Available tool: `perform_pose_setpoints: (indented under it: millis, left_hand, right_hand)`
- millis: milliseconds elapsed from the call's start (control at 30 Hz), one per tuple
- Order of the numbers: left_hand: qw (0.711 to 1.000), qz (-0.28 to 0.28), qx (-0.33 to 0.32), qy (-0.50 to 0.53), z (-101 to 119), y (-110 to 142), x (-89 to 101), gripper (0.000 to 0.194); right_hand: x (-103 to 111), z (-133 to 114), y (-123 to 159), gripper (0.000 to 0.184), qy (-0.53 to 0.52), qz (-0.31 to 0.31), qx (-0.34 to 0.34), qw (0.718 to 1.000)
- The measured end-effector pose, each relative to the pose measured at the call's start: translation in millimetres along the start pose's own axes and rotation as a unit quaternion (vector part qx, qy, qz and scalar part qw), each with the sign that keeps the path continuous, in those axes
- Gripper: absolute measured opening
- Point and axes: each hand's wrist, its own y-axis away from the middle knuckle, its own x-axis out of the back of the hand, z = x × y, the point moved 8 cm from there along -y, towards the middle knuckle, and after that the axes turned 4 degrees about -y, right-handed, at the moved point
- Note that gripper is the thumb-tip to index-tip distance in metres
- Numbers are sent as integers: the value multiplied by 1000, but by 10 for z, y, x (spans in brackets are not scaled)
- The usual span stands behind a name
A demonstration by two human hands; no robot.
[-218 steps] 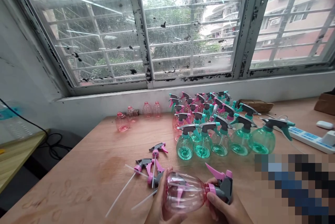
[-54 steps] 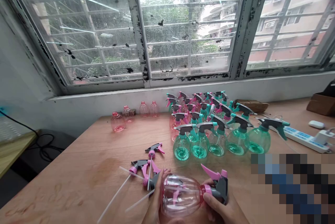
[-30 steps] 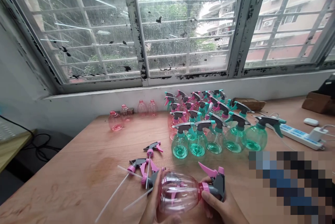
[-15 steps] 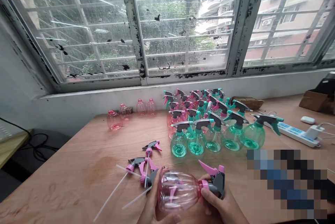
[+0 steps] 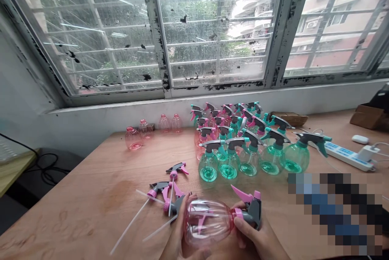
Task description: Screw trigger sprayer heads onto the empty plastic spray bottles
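A clear pink spray bottle [image 5: 206, 221] lies on its side between my hands at the table's near edge. My left hand [image 5: 178, 237] is wrapped round its body. My right hand [image 5: 257, 239] grips the grey and pink trigger head [image 5: 252, 209] at the bottle's neck. Loose pink and grey trigger heads [image 5: 168, 189] with white dip tubes lie just left of the bottle.
Several green and pink spray bottles with trigger heads [image 5: 246, 142] stand in rows behind. Several bare pink bottles [image 5: 152, 130] stand near the wall. A white power strip [image 5: 346, 154] and a cardboard box [image 5: 366, 116] lie at the right. A blurred patch covers the lower right.
Both hands keep hold of the pink bottle and its trigger head. Only the camera has shifted slightly; nothing on the table has moved.
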Motion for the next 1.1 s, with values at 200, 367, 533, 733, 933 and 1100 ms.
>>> perform_pose_setpoints:
  millis: [200, 367, 533, 733, 933, 1100]
  left_hand:
    - [999, 4, -30, -26, 24, 2, -3, 106]
    - [999, -3, 28, 36, -66, -3, 8, 112]
    - [996, -15, 56, 69, -50, -5, 22, 117]
    - [998, -4, 56, 33, -11, -2, 47, 109]
    - [996, 31, 87, 5, 96, 10, 75, 102]
    - [995, 13, 102, 17, 245, 44, -5, 102]
  right_hand:
    - [12, 15, 2, 47, 2, 2, 3, 1000]
    - [44, 34, 2, 50, 17, 13, 0, 1000]
    - [50, 34, 12, 53, 45, 4, 11, 999]
    - [46, 26, 23, 51, 56, 6, 12, 998]
    - [57, 39, 53, 53, 69, 16, 16, 997]
    - [67, -1, 52, 46, 47, 12, 17, 999]
